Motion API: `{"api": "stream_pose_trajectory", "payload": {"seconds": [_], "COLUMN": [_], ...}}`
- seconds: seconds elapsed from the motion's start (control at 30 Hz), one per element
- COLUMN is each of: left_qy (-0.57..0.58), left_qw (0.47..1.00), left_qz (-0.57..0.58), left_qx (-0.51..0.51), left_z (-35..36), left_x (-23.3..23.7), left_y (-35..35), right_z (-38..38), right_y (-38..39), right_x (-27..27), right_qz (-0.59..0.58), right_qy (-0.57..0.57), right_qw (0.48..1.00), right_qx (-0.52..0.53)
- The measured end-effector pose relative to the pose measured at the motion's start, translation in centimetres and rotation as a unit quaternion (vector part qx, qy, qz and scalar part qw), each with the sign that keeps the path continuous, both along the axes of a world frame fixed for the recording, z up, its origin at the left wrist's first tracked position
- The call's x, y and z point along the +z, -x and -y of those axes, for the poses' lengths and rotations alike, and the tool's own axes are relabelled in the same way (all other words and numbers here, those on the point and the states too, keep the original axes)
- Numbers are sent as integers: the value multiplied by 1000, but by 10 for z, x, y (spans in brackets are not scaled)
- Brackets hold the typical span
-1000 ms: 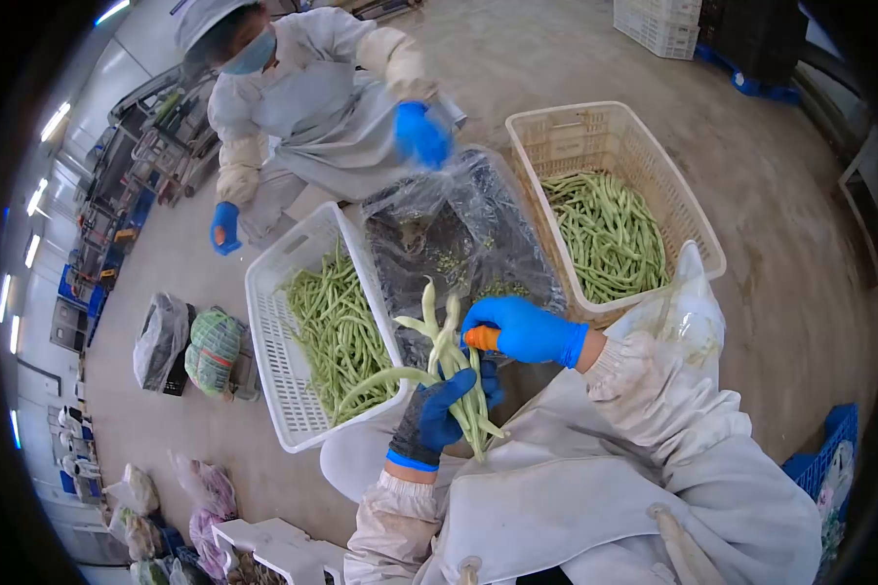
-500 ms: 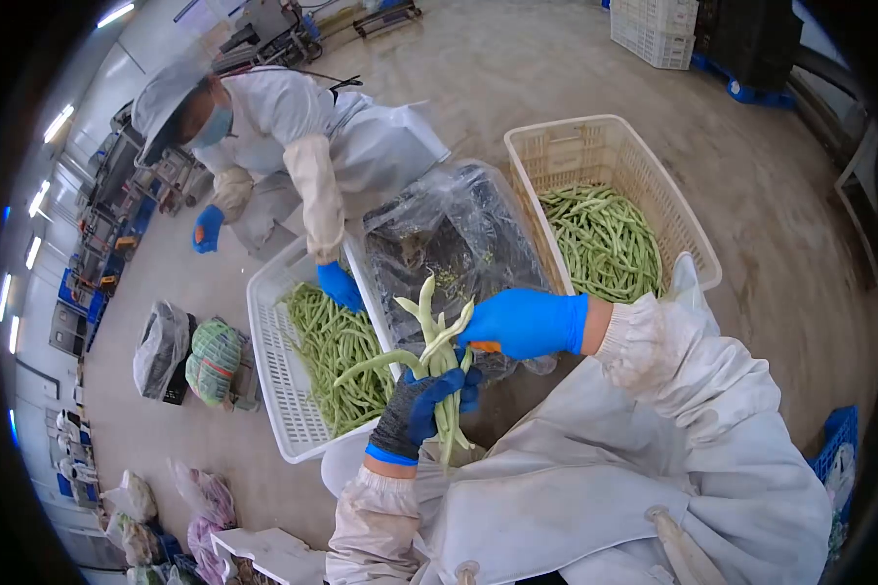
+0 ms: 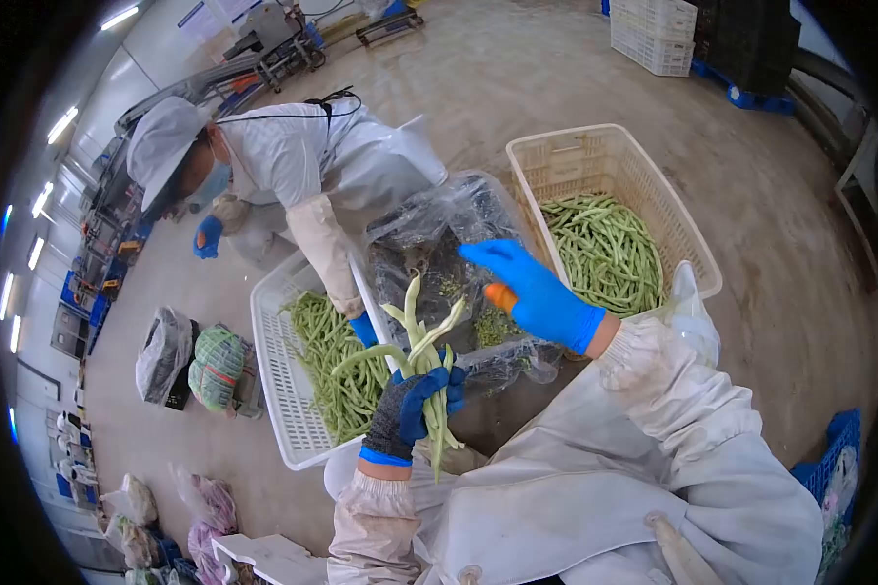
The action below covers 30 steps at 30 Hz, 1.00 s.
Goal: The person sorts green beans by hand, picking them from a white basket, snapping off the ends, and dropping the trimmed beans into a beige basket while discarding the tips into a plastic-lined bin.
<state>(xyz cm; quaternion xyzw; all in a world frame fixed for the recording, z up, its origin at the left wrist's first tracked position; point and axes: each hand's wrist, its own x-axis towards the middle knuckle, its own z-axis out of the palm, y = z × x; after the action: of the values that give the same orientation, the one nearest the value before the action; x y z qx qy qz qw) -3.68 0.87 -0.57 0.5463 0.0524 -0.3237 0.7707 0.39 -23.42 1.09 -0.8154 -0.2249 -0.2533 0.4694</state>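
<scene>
My left hand [image 3: 410,414], in a dark grey and blue glove, is closed around a bunch of green beans [image 3: 425,356] whose tips point up. My right hand [image 3: 527,291], in a blue glove with an orange patch at the thumb, is raised over the plastic-lined container [image 3: 385,255], apart from the beans, fingers stretched out and holding nothing. Bean scraps [image 3: 493,327] lie on the liner. To the left stands a white crate [image 3: 275,375] of green beans; to the right, a cream crate [image 3: 668,200] holds more beans.
Across from me a co-worker [image 3: 293,156] in white bends over the white crate, one gloved hand in it. A black box and green net bag [image 3: 217,366] stand on the floor at left. Stacked white crates [image 3: 652,39] are at the back; a blue crate [image 3: 834,448] is at right.
My right hand has moved up and away from the bean bunch, and its fingers have spread. My left hand still holds the bunch. The co-worker leans lower, reaching deeper into the white crate.
</scene>
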Motion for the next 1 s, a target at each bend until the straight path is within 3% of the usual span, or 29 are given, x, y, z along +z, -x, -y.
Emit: {"api": "stream_pose_trajectory", "payload": {"seconds": [0.07, 0.13, 0.23, 0.43, 0.57, 0.6, 0.63, 0.67, 0.73, 0.77, 0.8, 0.83, 0.9, 0.97, 1.0], "left_qy": [-2, -6, -5, 7, 9, -14, -37, -28, -4, 15, 6, 6, -54, -44, -36], "left_qw": [1000, 1000, 1000, 999, 999, 998, 997, 998, 999, 999, 999, 999, 999, 999, 999], "left_qz": [-6, -19, -23, -52, -23, -14, -5, 9, -8, -24, -28, -27, -8, -2, 5], "left_qx": [0, -3, -7, -6, -45, -58, -70, -49, -42, -45, -28, -30, -7, -16, -23], "left_z": [2, 3, 4, 2, -2, 2, 5, 5, -6, -14, -17, -15, -10, -8, -8], "left_x": [-2, -4, 0, -1, -18, -15, -10, -5, -21, -30, -38, -34, -26, -30, -31], "left_y": [-2, -2, 0, 0, 1, 4, 8, 14, 14, 13, 11, 11, 12, 10, 9], "right_z": [-1, 1, 2, 4, 7, 7, 10, 24, 53, 47, 43, 38, 14, -1, -4], "right_y": [6, 6, 5, 6, 0, -5, -9, -17, -37, -33, -30, -25, -10, 1, -1], "right_x": [19, 23, 21, 11, -8, -12, -17, -19, -19, -22, -23, -23, -17, -4, -7], "right_qz": [49, 6, 27, 85, 105, -30, -165, -166, -182, -184, -57, 71, 51, -22, -23], "right_qy": [-12, 182, 259, 323, 292, 103, -90, -86, -240, -247, -69, 114, 124, 120, 119], "right_qw": [997, 977, 962, 940, 950, 994, 982, 982, 950, 948, 993, 989, 991, 990, 990], "right_qx": [50, 113, 87, 66, 44, 23, 1, 6, -82, -82, -75, -66, -29, 75, 73]}}
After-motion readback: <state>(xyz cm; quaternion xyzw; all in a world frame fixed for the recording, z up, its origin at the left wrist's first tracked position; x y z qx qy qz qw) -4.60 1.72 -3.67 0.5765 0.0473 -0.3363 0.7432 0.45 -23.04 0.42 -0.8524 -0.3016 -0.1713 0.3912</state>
